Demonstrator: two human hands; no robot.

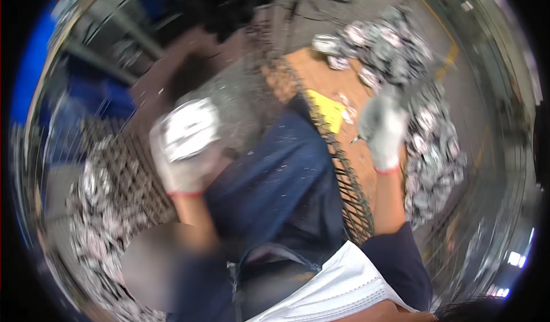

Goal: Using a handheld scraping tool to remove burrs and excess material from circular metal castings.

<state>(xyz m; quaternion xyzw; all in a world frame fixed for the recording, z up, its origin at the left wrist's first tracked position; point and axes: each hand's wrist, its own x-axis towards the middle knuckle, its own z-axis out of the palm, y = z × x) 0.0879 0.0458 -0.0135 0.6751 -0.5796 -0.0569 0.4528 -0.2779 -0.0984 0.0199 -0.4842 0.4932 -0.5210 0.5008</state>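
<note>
My left hand [189, 176], in a white work glove with a red cuff, grips a shiny silver metal part [192, 128], roundish and about palm-sized. It is held up left of my knees, smeared by motion. On the right, my right hand [382, 130], gloved the same way, is closed above a brown cardboard sheet [366, 193]. A small dark-tipped tool [356, 140] pokes out on its left side; the rest is hidden in the fist. Close to that hand, a yellow paper [325, 110] lies on the cardboard.
Many similar metal parts [432, 133] are heaped along the right of the cardboard. Another pile [106, 224] lies at the lower left beside a wire mesh basket [134, 156]. A black mesh edge [346, 179] runs by my dark blue trousers [281, 167].
</note>
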